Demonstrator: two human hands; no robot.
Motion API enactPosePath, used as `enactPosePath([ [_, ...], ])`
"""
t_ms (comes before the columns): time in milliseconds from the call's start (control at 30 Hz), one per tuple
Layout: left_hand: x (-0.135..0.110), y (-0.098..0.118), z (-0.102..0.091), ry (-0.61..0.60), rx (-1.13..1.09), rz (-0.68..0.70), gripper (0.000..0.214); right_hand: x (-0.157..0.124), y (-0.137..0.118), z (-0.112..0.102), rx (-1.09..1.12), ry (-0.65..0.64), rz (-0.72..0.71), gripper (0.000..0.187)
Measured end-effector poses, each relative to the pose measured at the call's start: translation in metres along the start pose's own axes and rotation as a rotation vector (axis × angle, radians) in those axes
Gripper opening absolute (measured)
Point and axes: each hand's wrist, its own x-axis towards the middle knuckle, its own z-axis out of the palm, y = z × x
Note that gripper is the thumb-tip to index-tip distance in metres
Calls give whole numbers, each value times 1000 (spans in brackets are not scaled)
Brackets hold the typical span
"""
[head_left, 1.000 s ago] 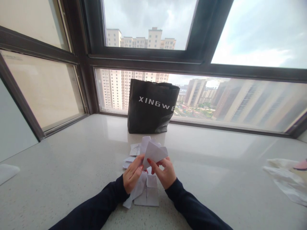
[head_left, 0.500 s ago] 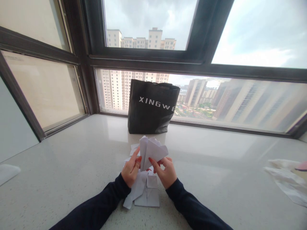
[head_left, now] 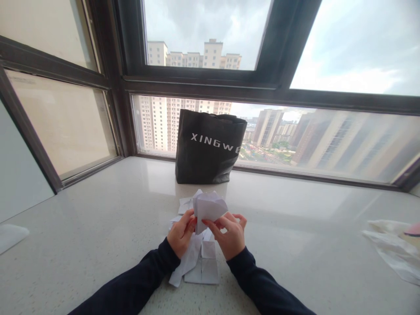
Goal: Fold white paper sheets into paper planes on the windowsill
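Both hands hold one folded piece of white paper (head_left: 210, 206) up off the pale stone counter (head_left: 98, 227). My left hand (head_left: 180, 234) pinches its left edge, fingers closed. My right hand (head_left: 231, 236) grips its lower right side with thumb and fingers. Under my hands lie several other folded white papers (head_left: 201, 262), some flat, some partly hidden by my wrists. More white pieces (head_left: 184, 204) lie just behind the held one.
A black bag with white lettering (head_left: 208, 146) stands at the back against the window (head_left: 262, 131). A crumpled white plastic bag (head_left: 393, 249) lies at the right edge. A white scrap (head_left: 11, 236) sits at the far left.
The held paper has been turned and folded in, so it looks more compact and sits a little lower. My right fingers have shifted up along its right side.
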Motion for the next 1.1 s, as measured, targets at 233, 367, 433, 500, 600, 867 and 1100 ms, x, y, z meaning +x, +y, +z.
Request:
enactPosePath([
  [233, -1, 5, -2, -75, 64, 40, 34, -2, 0, 3, 8, -45, 27, 44],
  [367, -1, 7, -1, -128, 93, 51, 32, -3, 0, 4, 12, -61, 47, 44],
  [433, -1, 7, -1, -91, 119, 63, 29, -3, 0, 4, 3, -47, 59, 42],
  [500, -1, 7, -1, -65, 146, 90, 27, -2, 0, 4, 16, -15, 102, 36],
  [600, 0, 6, -2, -77, 169, 125, 23, 0, 3, 4, 124, 13, 186, 36],
  [867, -2, 3, -2, -211, 71, 146, 26, 2, 5, 4, 321, -45, 172, 42],
  [1100, -2, 3, 4, 64, 4, 26, 24, -1, 7, 7, 263, -72, 131, 37],
])
